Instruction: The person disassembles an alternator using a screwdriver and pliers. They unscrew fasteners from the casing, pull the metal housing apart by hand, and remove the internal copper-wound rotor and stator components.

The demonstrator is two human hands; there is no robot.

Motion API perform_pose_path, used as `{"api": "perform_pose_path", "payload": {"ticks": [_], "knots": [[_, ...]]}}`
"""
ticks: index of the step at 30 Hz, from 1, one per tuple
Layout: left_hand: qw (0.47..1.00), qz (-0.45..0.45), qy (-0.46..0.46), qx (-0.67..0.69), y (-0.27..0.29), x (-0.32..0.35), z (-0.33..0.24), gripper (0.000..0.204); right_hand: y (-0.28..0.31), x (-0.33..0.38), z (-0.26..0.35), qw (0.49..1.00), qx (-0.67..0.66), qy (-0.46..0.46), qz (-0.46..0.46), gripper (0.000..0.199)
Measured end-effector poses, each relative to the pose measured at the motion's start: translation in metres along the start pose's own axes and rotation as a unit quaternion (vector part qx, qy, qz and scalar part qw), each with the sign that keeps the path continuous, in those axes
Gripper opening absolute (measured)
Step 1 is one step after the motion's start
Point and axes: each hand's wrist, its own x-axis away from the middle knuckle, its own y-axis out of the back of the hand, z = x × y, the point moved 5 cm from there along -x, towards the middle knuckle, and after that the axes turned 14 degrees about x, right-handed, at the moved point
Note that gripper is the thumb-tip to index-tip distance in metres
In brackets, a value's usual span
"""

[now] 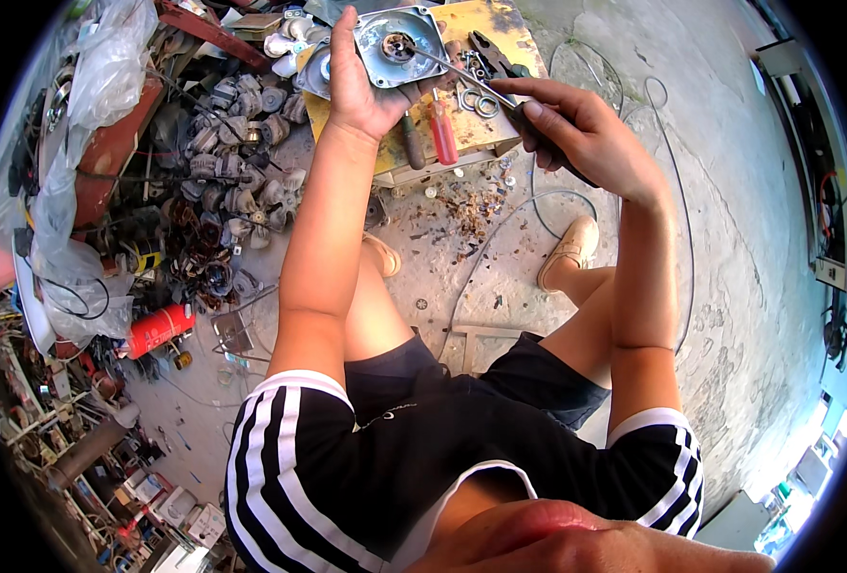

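Note:
My left hand [361,81] grips a square grey metal motor end plate [399,43] with a round bearing seat in its middle, held above a low yellow work stand [476,129]. My right hand [576,129] holds a screwdriver [461,78] by its dark handle. Its thin shaft runs up and left, and the tip sits in the plate's central hole. A red-handled screwdriver [442,134] and a brown-handled tool [413,143] lie on the stand just below my left hand.
Pliers [488,50], rings and small screws lie on the stand. A heap of grey motor parts and copper windings [237,181] fills the left. A red cylinder [159,329] lies on the concrete floor. Wire loops [576,57] and plastic bags [108,67] lie around.

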Motion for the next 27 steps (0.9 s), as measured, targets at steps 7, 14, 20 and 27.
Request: {"api": "perform_pose_path", "payload": {"ticks": [7, 14, 20, 27], "knots": [[0.999, -0.042, 0.009, -0.006, 0.02, -0.003, -0.004, 0.073, 0.001, -0.001, -0.001, 1.0, -0.013, -0.011, -0.013, 0.035], [0.978, -0.147, -0.034, -0.145, 0.027, 0.0, -0.009, 0.068, 0.017, 0.003, -0.009, 0.996, 0.028, -0.051, -0.062, 0.035], [0.975, -0.074, 0.115, -0.172, 0.008, 0.001, 0.015, 0.069, 0.022, 0.003, -0.024, 0.975, 0.165, -0.127, -0.076, 0.034], [0.971, -0.112, 0.1, -0.185, 0.011, 0.001, 0.028, 0.073, 0.025, 0.016, -0.011, 0.975, 0.194, -0.105, -0.031, 0.035]]}}
